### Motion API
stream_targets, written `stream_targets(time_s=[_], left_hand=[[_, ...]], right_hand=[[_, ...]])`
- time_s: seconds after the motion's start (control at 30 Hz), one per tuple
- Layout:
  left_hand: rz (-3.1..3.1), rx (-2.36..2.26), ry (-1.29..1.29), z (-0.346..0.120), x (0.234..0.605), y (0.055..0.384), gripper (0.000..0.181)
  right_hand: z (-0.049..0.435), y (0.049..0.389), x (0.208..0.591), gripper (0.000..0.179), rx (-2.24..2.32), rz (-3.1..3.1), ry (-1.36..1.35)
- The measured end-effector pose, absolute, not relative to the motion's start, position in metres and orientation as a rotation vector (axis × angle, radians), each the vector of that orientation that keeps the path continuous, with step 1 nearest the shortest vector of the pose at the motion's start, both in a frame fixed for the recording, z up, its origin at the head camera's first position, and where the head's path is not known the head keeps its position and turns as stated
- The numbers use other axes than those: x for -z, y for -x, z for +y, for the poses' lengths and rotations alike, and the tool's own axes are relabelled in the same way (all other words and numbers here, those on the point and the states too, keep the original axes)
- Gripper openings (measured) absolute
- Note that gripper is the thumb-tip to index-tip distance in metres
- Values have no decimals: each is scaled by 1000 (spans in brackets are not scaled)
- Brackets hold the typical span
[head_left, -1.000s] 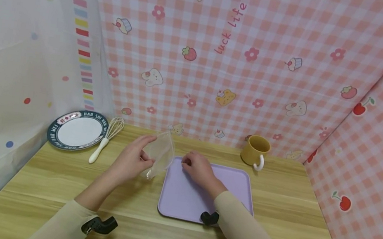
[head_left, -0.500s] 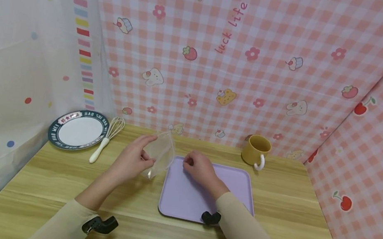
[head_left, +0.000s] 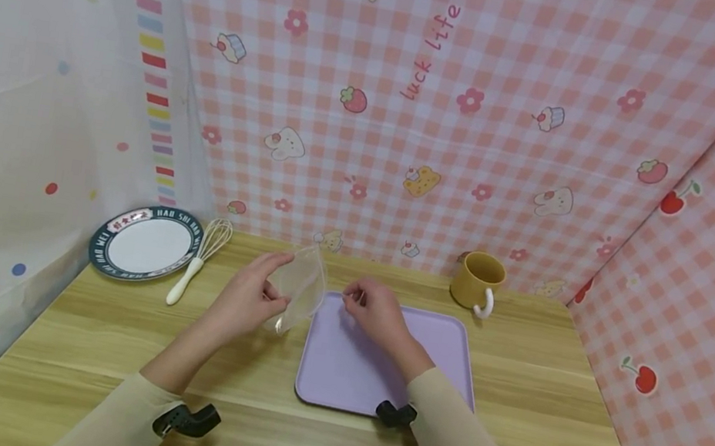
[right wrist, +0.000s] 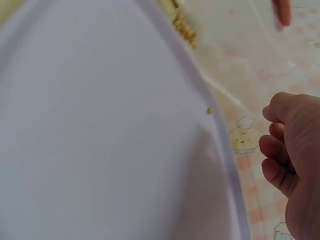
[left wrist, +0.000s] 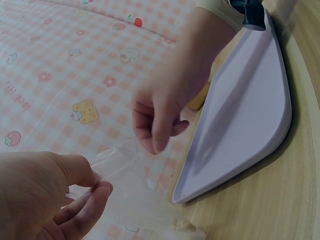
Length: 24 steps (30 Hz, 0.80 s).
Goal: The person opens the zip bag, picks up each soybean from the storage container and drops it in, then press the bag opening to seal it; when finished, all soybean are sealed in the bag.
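My left hand pinches a clear plastic bag between thumb and fingers, its mouth spread toward the lilac tray. Low in the bag, the right wrist view shows several small yellow beans, like soybeans. One loose bean lies at the tray's rim. Above the tray's far left part hangs my right hand, fingers curled and thumb drawn in against them. Nothing shows between its fingertips in the right wrist view. In the left wrist view that hand is just beyond the bag, apart from it.
A dark-rimmed plate stands at the table's back left, beside a white-handled whisk. At the back right is a yellow mug with a white handle. A pink checked cloth hangs right behind the table.
My right hand has shifted very slightly, its wrist and forearm moving a little right. My left hand and the bag stay as they were.
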<state>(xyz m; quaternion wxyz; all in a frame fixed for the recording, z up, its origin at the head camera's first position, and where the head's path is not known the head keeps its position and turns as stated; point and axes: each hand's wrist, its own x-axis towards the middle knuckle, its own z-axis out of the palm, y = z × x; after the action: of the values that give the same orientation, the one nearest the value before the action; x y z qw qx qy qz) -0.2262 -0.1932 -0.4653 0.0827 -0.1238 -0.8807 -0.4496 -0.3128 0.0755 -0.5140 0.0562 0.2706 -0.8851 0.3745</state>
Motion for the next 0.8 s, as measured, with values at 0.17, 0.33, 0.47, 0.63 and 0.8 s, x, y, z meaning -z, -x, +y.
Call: stream_targets(time_s=[0.17,0.33,0.47,0.63,0.8], left_hand=[[-2630,1347,371,-192,465,226,79],[-2637,1336,371,-191,464,226,78],[-2633,1316,377,-190,464,226,77],[-2618,1283,393,-189,464,226,77],[-2617,1283,393,-189,464,226,76]], right_hand=[[76,307,504,7,-1231,-2595,-811],[76,302,494,7,-1330,-2479,-825],[73,299,487,9,-1369,-2406,-839],[65,293,479,10,-1413,-2308,-873],[56,287,473,12,-1417,-2286,-892]])
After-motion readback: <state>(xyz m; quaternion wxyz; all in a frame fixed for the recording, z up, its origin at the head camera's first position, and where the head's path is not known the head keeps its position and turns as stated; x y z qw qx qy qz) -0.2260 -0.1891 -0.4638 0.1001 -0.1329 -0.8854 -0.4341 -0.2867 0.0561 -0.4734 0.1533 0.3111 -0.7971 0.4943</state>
